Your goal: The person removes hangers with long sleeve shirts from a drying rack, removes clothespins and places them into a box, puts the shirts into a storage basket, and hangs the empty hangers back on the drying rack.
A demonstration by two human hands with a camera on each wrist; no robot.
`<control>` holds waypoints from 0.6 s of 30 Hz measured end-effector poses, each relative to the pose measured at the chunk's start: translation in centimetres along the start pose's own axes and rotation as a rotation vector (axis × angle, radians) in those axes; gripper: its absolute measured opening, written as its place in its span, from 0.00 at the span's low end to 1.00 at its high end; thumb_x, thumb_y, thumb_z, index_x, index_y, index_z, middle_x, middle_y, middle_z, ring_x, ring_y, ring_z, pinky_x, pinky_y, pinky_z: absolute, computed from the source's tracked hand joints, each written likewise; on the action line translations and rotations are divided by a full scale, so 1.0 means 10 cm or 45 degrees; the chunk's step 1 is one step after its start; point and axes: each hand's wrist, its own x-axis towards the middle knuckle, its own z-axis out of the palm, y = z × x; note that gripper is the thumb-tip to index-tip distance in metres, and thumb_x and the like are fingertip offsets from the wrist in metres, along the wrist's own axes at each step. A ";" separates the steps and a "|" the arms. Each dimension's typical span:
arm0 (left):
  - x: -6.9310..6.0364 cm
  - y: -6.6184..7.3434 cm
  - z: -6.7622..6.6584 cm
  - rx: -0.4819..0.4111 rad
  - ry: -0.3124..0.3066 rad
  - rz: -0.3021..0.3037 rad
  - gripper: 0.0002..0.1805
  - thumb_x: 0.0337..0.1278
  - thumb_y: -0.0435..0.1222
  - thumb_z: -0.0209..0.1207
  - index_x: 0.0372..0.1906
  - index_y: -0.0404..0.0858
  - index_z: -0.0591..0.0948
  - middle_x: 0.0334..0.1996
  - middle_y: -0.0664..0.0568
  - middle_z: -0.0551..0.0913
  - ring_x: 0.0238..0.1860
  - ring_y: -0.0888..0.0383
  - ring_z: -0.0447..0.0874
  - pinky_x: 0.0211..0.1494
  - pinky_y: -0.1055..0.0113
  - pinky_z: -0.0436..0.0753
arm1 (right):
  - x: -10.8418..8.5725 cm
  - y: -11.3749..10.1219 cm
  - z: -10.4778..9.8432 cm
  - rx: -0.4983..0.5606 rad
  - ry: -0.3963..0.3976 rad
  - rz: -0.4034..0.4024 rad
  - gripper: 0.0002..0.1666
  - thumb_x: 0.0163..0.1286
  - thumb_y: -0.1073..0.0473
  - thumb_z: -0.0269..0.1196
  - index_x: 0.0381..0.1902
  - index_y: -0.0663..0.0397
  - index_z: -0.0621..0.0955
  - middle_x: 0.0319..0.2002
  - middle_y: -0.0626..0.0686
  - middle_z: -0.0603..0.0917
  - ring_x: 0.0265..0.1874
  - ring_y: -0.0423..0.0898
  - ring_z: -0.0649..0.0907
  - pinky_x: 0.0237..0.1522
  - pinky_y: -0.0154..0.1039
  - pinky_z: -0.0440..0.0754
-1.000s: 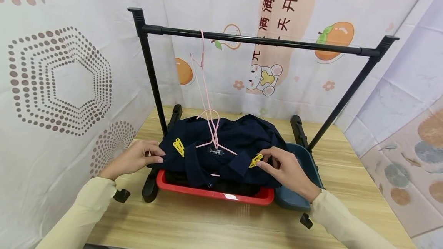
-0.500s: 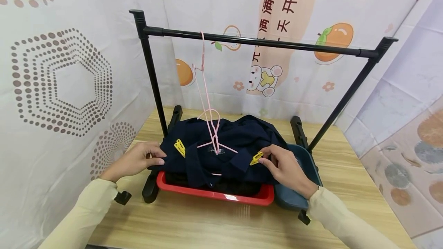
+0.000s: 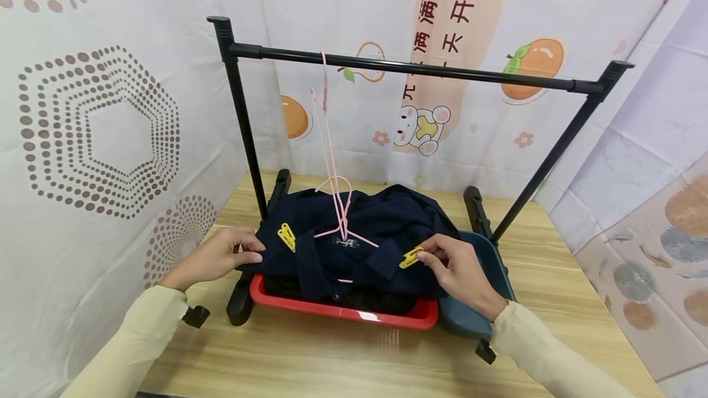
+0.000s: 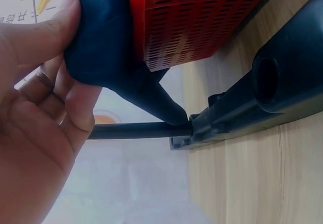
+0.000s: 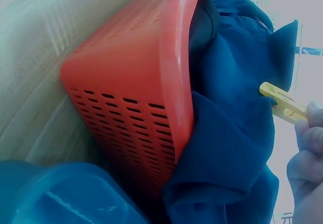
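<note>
White printed curtain (image 3: 343, 11) at the back, wood-look table (image 3: 310, 355) under everything. Black clothes rack (image 3: 415, 68) stands on the table. Navy shirt (image 3: 354, 263) lies heaped over the red basket (image 3: 348, 314), collar facing the person; darker cloth shows in the basket below it. Blue bin (image 3: 467, 318) just beside the basket, at the right hand's side. One pink hanger (image 3: 325, 88) hooks over the rack bar, seen nearly edge-on; a second hanger (image 3: 362, 240) sits in the shirt's neck, hook up. Left hand (image 3: 232, 250) is nearly closed, thumb and curled fingers pinching the shirt's edge. Right hand (image 3: 456, 269) is closed to a pinch on a yellow clothespin (image 3: 411, 257), nose at the shirt fabric; can't tell if it's clipped on. Other yellow peg (image 3: 286, 237) is on the shirt, near the left hand.
</note>
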 end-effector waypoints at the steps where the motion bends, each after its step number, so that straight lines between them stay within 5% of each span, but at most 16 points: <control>1: 0.00 0.00 0.00 0.001 0.002 0.001 0.09 0.56 0.28 0.72 0.38 0.46 0.90 0.32 0.66 0.82 0.28 0.67 0.74 0.31 0.68 0.76 | 0.00 0.00 -0.01 0.004 0.005 0.006 0.10 0.68 0.68 0.70 0.39 0.46 0.84 0.30 0.45 0.86 0.18 0.35 0.76 0.20 0.30 0.71; 18: 0.01 0.01 -0.01 0.014 0.003 -0.004 0.09 0.55 0.28 0.72 0.37 0.46 0.91 0.31 0.67 0.81 0.28 0.67 0.75 0.31 0.68 0.76 | -0.05 -0.01 -0.17 0.035 0.084 0.077 0.10 0.69 0.69 0.69 0.41 0.47 0.85 0.30 0.47 0.86 0.15 0.38 0.74 0.18 0.30 0.70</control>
